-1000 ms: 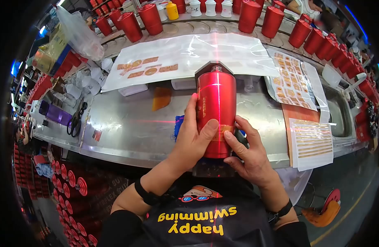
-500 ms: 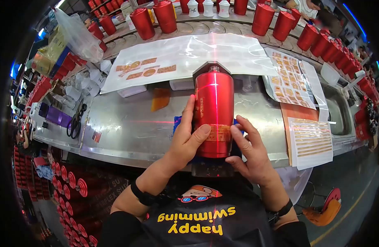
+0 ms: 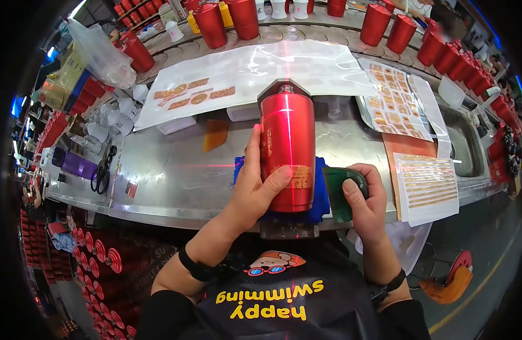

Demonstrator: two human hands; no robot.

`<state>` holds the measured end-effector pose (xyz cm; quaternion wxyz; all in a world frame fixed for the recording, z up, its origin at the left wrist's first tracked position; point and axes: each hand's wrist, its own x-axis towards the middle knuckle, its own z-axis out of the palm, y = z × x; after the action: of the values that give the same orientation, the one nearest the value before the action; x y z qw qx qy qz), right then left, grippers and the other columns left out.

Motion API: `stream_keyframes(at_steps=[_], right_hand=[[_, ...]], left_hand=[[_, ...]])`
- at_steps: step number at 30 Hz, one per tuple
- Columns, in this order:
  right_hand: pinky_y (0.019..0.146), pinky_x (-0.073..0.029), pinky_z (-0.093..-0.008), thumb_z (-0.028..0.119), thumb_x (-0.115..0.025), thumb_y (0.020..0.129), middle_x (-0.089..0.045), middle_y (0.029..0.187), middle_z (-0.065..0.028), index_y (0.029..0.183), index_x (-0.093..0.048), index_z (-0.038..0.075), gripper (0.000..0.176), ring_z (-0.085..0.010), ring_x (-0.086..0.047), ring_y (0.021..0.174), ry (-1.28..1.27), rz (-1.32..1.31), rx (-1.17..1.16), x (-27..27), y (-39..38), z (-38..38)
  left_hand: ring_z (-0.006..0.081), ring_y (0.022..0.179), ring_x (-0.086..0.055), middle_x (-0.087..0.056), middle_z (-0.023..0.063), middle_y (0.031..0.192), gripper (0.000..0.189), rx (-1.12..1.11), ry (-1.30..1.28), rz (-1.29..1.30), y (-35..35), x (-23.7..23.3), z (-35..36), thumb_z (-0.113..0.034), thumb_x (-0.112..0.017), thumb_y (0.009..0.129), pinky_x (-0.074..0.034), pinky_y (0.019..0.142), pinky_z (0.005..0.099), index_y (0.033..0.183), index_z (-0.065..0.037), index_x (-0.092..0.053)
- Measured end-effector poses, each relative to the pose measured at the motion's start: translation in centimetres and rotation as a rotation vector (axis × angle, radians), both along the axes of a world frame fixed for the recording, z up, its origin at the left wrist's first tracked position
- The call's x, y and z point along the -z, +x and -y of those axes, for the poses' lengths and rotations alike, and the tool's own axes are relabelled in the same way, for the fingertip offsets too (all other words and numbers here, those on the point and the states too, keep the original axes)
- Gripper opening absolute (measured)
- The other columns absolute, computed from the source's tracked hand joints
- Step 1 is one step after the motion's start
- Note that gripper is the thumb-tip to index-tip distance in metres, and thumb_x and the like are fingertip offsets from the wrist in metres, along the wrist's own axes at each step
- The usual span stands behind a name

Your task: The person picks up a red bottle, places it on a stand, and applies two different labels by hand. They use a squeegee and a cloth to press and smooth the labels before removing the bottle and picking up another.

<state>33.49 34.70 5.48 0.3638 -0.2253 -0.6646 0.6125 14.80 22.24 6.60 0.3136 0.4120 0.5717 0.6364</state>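
A shiny red bottle lies over a blue cloth, its neck end pointing away from me against a dark angular piece. My left hand is wrapped along the bottle's left side, with the thumb pressed on a gold patterned decal band near the close end. To the right, my right hand pinches a dark green translucent scraper between thumb and fingers. A small gap separates the scraper from the bottle. A red laser line runs along the bottle's length.
White sheeting with gold decals covers the back of the metal bench. More decal sheets lie at right beside a sink. An amber scraper rests at left. Red bottles stand on the conveyor behind.
My right hand has left the bottle's lower right side and now holds the green scraper. My left hand stays on the bottle. Bottles on the conveyor have shifted right.
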Motion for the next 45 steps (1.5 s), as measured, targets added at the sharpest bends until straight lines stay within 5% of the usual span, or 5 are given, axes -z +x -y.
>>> stream_keyframes(at_steps=[6,14,25,37,45], right_hand=[[0.071,-0.045,-0.0199,0.015,-0.064,0.097,-0.059,0.090,0.0013,0.110,-0.053,0.002,0.022,-0.0037,-0.052,0.080,-0.145,-0.022,-0.060,0.2,0.0,0.1],[0.070,-0.046,-0.0203,0.015,-0.065,0.097,-0.060,0.090,0.0009,0.109,-0.053,0.002,0.021,-0.0038,-0.052,0.080,-0.129,-0.015,-0.066,0.0,0.0,-0.2],[0.067,-0.046,-0.0211,0.013,-0.064,0.095,-0.060,0.086,0.0013,0.105,-0.056,0.002,0.017,-0.0037,-0.054,0.077,-0.269,0.079,-0.244,-0.7,-0.4,-0.7],[0.067,-0.047,-0.0218,0.015,-0.065,0.095,-0.062,0.087,0.0006,0.105,-0.056,0.002,0.018,-0.0041,-0.056,0.077,-0.282,0.060,-0.242,-1.1,-0.4,-1.0],[0.068,-0.047,-0.0212,0.014,-0.064,0.096,-0.062,0.089,-0.0007,0.105,-0.056,0.001,0.018,-0.0035,-0.055,0.079,-0.115,0.073,-0.194,-1.7,-1.2,-1.0]], left_hand=[[0.0306,0.146,-0.027,-0.024,0.0232,0.158,0.092,0.031,0.007,0.030,-0.6,-0.1,0.6,-0.030,-0.064,0.095,-0.019,0.119,0.0387,0.154,0.007,-0.005],[0.0367,0.146,-0.025,-0.046,0.0193,0.143,0.103,-0.052,-0.078,-1.342,0.9,-1.9,1.5,-0.056,-0.077,0.072,-0.004,0.117,0.0619,0.152,-0.009,-0.034],[0.0476,0.142,-0.030,-0.031,0.0303,0.153,0.099,-0.127,0.035,-1.155,-0.1,0.9,2.1,-0.051,-0.079,0.075,-0.015,0.118,0.0569,0.149,-0.001,-0.037],[0.0490,0.142,-0.030,-0.028,0.0307,0.155,0.070,-0.112,-0.006,-1.254,0.3,0.1,2.3,-0.042,-0.078,0.074,-0.011,0.117,0.0606,0.138,-0.024,-0.057],[0.0322,0.138,-0.043,-0.059,0.0099,0.134,0.038,-0.136,0.115,-1.321,1.1,0.4,2.5,-0.021,-0.072,0.081,-0.011,0.118,0.0609,0.119,-0.025,-0.069]])
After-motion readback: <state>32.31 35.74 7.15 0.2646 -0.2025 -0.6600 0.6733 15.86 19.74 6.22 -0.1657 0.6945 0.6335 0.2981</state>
